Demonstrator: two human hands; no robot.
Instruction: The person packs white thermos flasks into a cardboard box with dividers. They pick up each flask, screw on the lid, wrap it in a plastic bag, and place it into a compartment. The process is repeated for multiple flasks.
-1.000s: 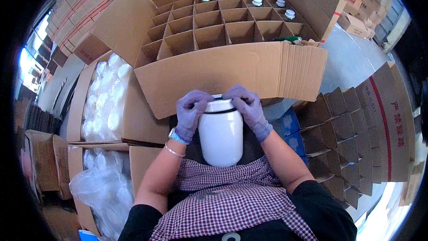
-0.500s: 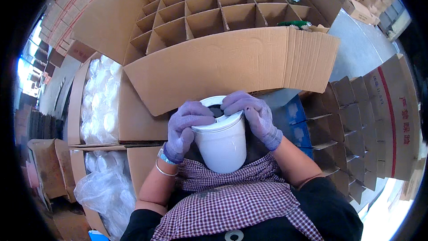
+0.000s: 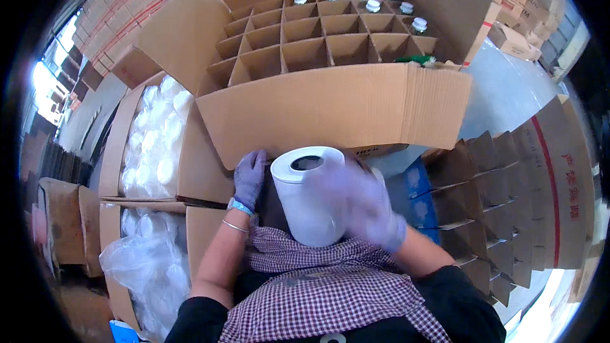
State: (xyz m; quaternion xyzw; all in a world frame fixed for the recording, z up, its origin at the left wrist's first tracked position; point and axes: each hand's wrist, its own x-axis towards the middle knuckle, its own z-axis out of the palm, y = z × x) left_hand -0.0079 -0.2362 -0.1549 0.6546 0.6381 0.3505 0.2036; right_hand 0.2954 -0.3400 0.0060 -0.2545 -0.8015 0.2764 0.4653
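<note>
Jar (image 3: pixel 293 206) before apron (image 3: pixel 330 282). Left hand (image 3: pixel 248 181) beside it, right hand (image 3: pixel 359 203) blurred across it; can't tell either grip. Best brace jar with left, keeping lid (image 3: pixel 289 164) steady.

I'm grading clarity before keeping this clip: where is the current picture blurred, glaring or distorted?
In the head view, the right hand is smeared across the white container, while the left hand is clearer; in the head view, a patch at the left rim is washed out; also in the head view, the surround is black and the carton flap looks bowed.
</note>
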